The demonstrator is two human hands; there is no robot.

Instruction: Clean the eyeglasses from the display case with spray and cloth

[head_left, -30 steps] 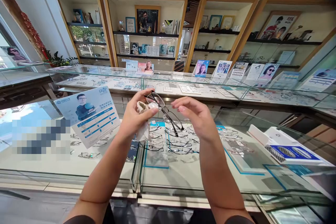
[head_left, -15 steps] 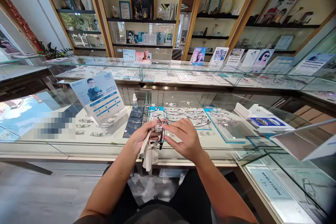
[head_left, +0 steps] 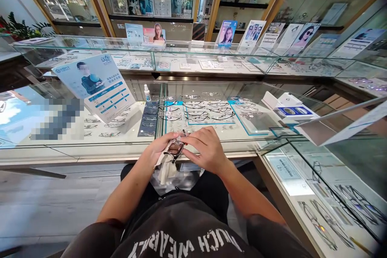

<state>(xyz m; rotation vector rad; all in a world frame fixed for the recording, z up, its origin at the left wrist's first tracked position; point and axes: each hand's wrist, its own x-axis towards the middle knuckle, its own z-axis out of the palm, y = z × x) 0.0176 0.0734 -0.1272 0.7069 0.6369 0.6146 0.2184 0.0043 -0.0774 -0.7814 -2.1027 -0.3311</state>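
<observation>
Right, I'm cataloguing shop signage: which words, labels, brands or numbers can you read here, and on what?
Dark shirt: apparently "UCH"; other letters uncertain.
Large standing sign: Chinese heading and table, too blurred to read.
Purple-blue card and its neighbours: too small.
White-and-blue box: too small.
Small white bottle: too small.
Glasses: none readable.

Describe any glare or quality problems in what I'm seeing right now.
Head view: pale streak of light across the floor at left, yellow glint on a spectacle lens at lower right; head view: a pixelated patch masks part of the left counter, the top-right corner darkens, and the held glasses are too small for lens smudges to be judged.
</observation>
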